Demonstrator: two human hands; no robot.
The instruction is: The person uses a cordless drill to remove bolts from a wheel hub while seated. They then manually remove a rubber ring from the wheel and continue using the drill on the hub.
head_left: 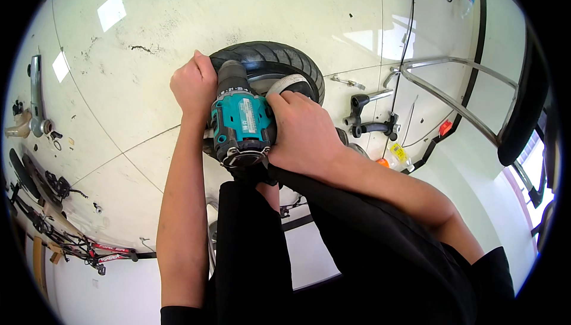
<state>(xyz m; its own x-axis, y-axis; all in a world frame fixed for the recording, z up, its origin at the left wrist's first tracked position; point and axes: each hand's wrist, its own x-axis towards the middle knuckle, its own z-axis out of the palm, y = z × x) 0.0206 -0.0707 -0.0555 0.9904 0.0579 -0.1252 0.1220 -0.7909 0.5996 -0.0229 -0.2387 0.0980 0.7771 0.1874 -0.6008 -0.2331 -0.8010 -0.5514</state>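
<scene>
A teal and black cordless drill (244,120) sits between my hands with its chuck pointing away from me. My right hand (304,132) is closed against the drill's right side, fingertips hidden. Left of the chuck, my left hand (195,84) is closed with its thumb up, at the edge of a black tyre (285,52); whatever it holds is hidden. The tyre lies on the floor under the drill, its near part covered. A shoe with a pale toe (290,83) is over the tyre's inner side, beside my right fingers.
Black and silver bicycle parts (372,111) lie right of the tyre, near a clear bottle with a yellow label (399,155). A chrome-legged chair (458,99) stands farther right. At left are a silver metal part (37,96) and a black and red bicycle frame (89,247).
</scene>
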